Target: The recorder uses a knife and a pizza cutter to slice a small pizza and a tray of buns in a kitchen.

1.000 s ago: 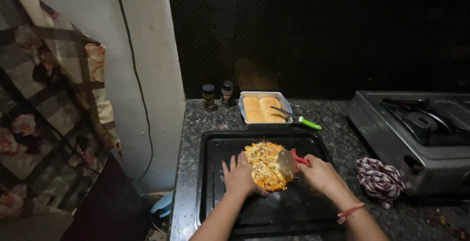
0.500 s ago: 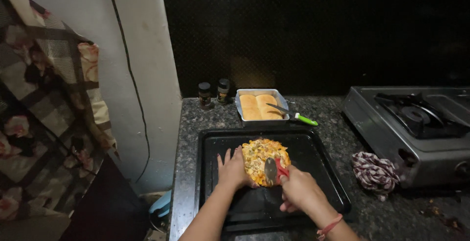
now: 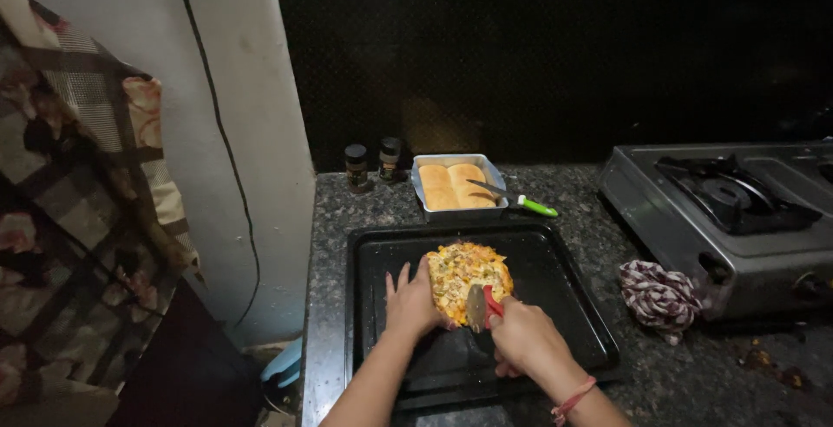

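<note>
Since a second ago my right hand (image 3: 523,338) has drawn the red-handled pizza cutter (image 3: 478,305) from the pizza's right edge to its near edge, fingers clamped on the handle. I see the small round, yellow-orange pizza (image 3: 467,272) in the black tray (image 3: 573,305) on the counter (image 3: 334,219). My left hand (image 3: 410,302), fingers spread, steadies it. Two dark-capped jars (image 3: 357,167) stand far left, beside a tin of buns (image 3: 458,186).

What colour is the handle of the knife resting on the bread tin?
Bright green, on the knife lying across the tin; clear in the head view.
</note>
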